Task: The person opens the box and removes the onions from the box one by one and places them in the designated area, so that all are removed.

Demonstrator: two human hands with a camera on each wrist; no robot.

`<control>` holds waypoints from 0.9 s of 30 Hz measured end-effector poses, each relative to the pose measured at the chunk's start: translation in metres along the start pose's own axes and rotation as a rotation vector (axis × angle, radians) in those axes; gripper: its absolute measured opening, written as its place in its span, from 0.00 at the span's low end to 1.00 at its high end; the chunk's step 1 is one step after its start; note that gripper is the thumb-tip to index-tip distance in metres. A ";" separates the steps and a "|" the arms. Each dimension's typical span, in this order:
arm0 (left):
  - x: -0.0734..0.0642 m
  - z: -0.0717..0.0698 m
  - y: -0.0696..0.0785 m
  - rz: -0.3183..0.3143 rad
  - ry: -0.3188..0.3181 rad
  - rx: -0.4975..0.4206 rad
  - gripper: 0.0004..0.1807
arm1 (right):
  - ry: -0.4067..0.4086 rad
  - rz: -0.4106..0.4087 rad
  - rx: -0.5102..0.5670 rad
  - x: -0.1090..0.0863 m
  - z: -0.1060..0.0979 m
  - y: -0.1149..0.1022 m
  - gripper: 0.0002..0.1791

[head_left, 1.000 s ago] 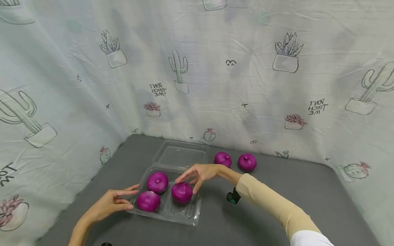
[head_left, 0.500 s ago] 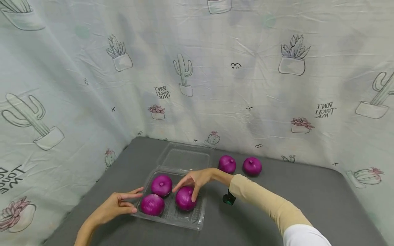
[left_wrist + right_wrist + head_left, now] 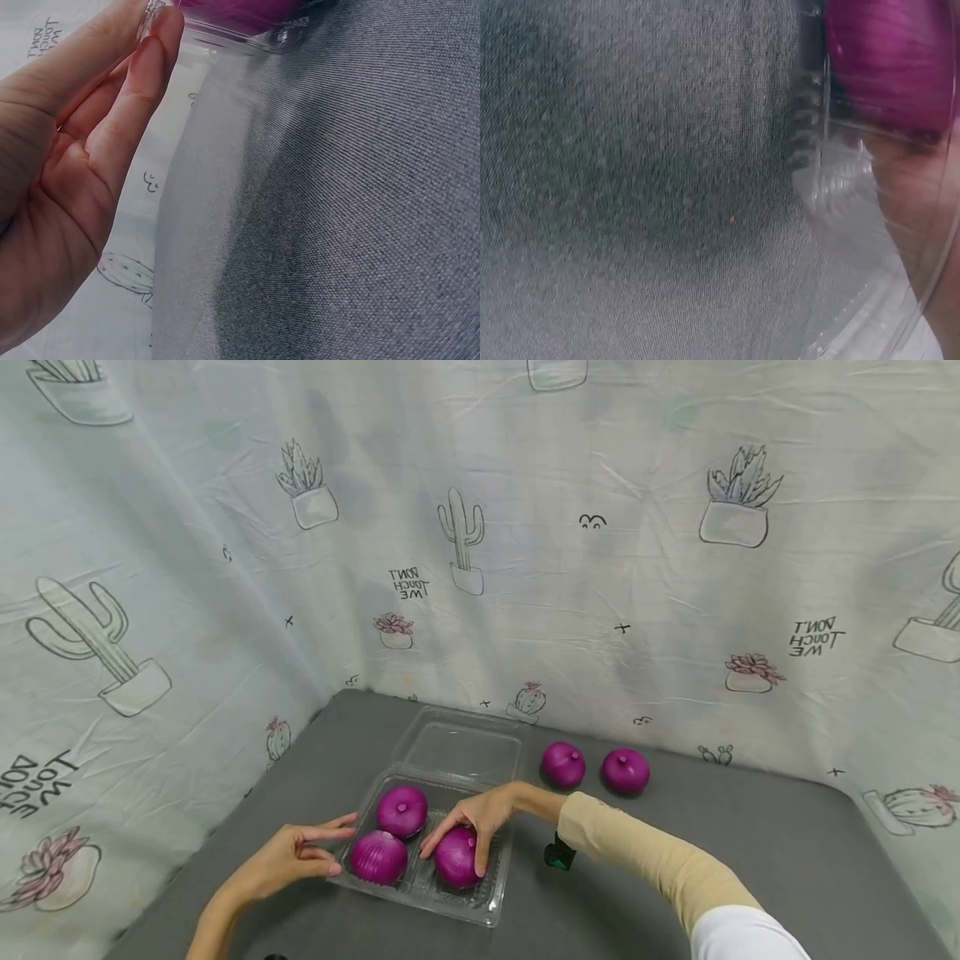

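In the head view, my left hand (image 3: pixel 281 860) pinches the left rim of a clear plastic clamshell container (image 3: pixel 450 910). The left wrist view shows that thumb and fingertips (image 3: pixel 161 37) meeting at the container's edge. My right hand (image 3: pixel 483 814) reaches over the right compartment and holds a purple onion (image 3: pixel 453 857) there, thumb on its right side and fingers on its left. Two more onions lie in the left compartment, one behind (image 3: pixel 402 811) and one in front (image 3: pixel 378 858). Through clear plastic, the right wrist view shows an onion (image 3: pixel 892 60) and part of the hand.
The container's lid (image 3: pixel 465 750) lies folded back, flat on the grey table (image 3: pixel 637 877). Two loose onions, one nearer (image 3: pixel 562 765) and one farther right (image 3: pixel 626 771), sit beyond my right forearm. A printed curtain (image 3: pixel 525 568) bounds the table's back and left.
My right hand has moved down with its onion toward the front of the right compartment, and its fingers sit lower around it. The left hand keeps its place at the rim. The head view has shifted slightly.
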State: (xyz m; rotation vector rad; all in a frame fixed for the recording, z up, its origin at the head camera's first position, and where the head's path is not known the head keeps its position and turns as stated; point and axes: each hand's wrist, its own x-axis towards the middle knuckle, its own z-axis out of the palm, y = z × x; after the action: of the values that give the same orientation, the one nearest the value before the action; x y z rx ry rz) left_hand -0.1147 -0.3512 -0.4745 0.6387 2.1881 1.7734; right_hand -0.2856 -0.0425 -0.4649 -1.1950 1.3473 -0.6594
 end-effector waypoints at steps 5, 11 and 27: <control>-0.001 0.002 0.001 0.011 0.001 -0.006 0.26 | 0.043 0.000 0.033 0.002 0.004 0.000 0.42; -0.004 0.003 -0.001 0.014 0.000 -0.024 0.26 | 0.097 -0.038 0.092 0.001 0.005 -0.003 0.38; 0.001 -0.003 0.004 -0.006 -0.007 0.029 0.26 | 0.266 -0.186 0.008 -0.046 0.012 -0.031 0.30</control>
State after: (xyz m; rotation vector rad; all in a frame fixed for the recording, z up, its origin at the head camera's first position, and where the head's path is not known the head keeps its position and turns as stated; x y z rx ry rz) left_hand -0.1162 -0.3528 -0.4702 0.6430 2.2130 1.7365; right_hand -0.2743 -0.0076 -0.4216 -1.2690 1.4606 -0.9832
